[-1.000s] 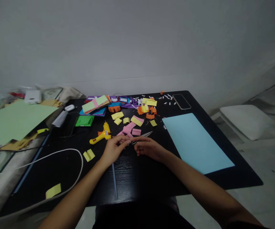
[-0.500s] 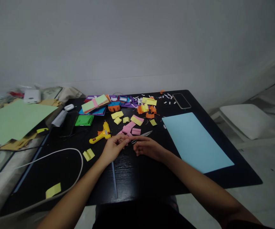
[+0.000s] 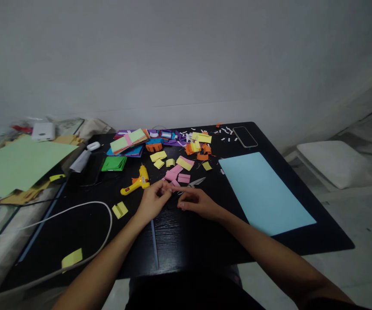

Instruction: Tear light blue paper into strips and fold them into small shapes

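My left hand (image 3: 153, 201) and my right hand (image 3: 196, 202) meet at the middle of the black table (image 3: 179, 241). Both hands are closed in a pinch, fingertips touching each other over something small that I cannot make out. Just beyond the fingertips lie pink paper pieces (image 3: 177, 175). A pair of scissors (image 3: 195, 183) rests on the table right behind my right hand. A yellow glue gun (image 3: 137, 184) lies to the left of my left hand.
A light blue sheet (image 3: 263, 191) covers the table's right side. Coloured paper scraps and stacks (image 3: 131, 142) and a phone (image 3: 245, 137) sit at the far edge. A white cable (image 3: 85, 206) loops at left, beside a green sheet (image 3: 18, 161). A white cushion (image 3: 334, 163) lies on the floor.
My right hand has drawn slightly back and left, uncovering more of the scissors. My left hand's fingers have curled a little tighter. Both hands stay together in the same spot.
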Demonstrator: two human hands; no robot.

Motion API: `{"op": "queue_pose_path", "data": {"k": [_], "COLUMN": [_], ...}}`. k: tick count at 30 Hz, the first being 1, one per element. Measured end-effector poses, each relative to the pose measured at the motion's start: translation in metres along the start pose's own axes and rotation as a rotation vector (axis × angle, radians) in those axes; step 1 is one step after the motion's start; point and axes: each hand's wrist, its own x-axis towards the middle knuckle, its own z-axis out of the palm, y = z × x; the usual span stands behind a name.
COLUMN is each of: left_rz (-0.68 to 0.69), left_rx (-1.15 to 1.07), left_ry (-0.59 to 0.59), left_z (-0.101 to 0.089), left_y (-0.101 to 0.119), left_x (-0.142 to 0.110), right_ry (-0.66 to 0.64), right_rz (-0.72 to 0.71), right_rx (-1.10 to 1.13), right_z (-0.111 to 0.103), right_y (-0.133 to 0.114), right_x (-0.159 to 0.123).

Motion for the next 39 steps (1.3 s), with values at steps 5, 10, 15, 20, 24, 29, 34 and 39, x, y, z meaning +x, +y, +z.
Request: {"op": "queue_pose_path", "data": {"k": [5, 10, 15, 20, 24, 29, 34, 39], "left_rz": [0.061, 0.113, 0.135, 0.203, 0.318, 0.364, 0.367, 0.365], "left_rx": [0.137, 0.084, 0.163, 0.312, 0.394, 0.607, 0.610, 0.590], "left_ry": [0.093, 0.170, 0.174, 0.154, 0.053, 0.005, 0.024, 0.030], "left_z": [-0.012, -0.024, -0.025, -0.016, -0.004, 0.004, 0.005, 0.003], "left_y": [0.003, 0.004, 0.005, 0.001, -0.006, -0.012, -0.015, -0.016], "left_x": [0.004, 0.005, 0.003, 0.005, 0.004, 0.001, 0.003, 0.005], "right_ry": [0.207, 0.293, 0.319, 0.325, 0.364, 0.399, 0.422, 0.435], "right_rz": [-0.116, 0.000, 0.080, 0.112, 0.093, 0.092, 0.105, 0.095], "right_rx": [-0.138, 0.228, 0.383, 0.404, 0.402, 0.395, 0.404, 0.384], "right_z": [-0.001, -0.010, -0.012, -0.011, -0.013, -0.014, -0.013, -0.014], "right_y": [-0.003, -0.008, -0.008, -0.007, -0.004, -0.002, -0.003, -0.002], "right_x": [-0.002, 0.006, 0.009, 0.008, 0.010, 0.012, 0.012, 0.012]}}
